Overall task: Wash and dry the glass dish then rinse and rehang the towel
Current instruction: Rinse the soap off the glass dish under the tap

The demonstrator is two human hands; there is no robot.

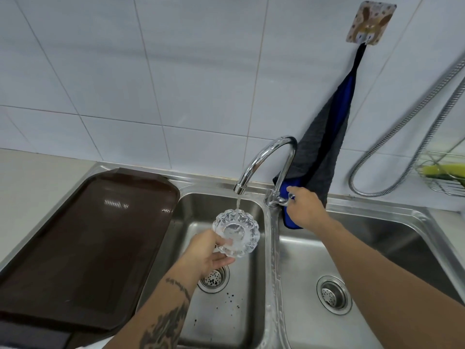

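Tattooed and bare, my left forearm reaches up from the bottom edge to my left hand (pixel 206 250), whose thumb and fingers are pinched on the near rim of the glass dish (pixel 236 233). I hold the dish over the left basin of the steel sink (pixel 270 260), directly under the spout of the faucet (pixel 266 170), and a thin stream of water falls onto its far rim. It is clear, thick glass, round, with a scalloped edge and cut facets that catch the light; its shallow centre is smooth and looks wet. My right hand (pixel 305 210) is curled loosely around the faucet's lever at the base of the curved chrome neck, fingers bent around it rather than spread. Just behind that hand hangs the towel (pixel 324 137), dark grey, nubbly cloth with a bright blue inner face, gathered to a point on a patterned square wall hook (pixel 370 21) and drooping to the sink's back ledge. Both basins are brushed metal with perforated strainers; dark specks dot the left one's floor. On the table to my left lies a glossy brown plastic tray (pixel 83 243) with clipped corners. White glazed tiles cover the wall, and a ribbed metal hose (pixel 402 122) loops at the right.
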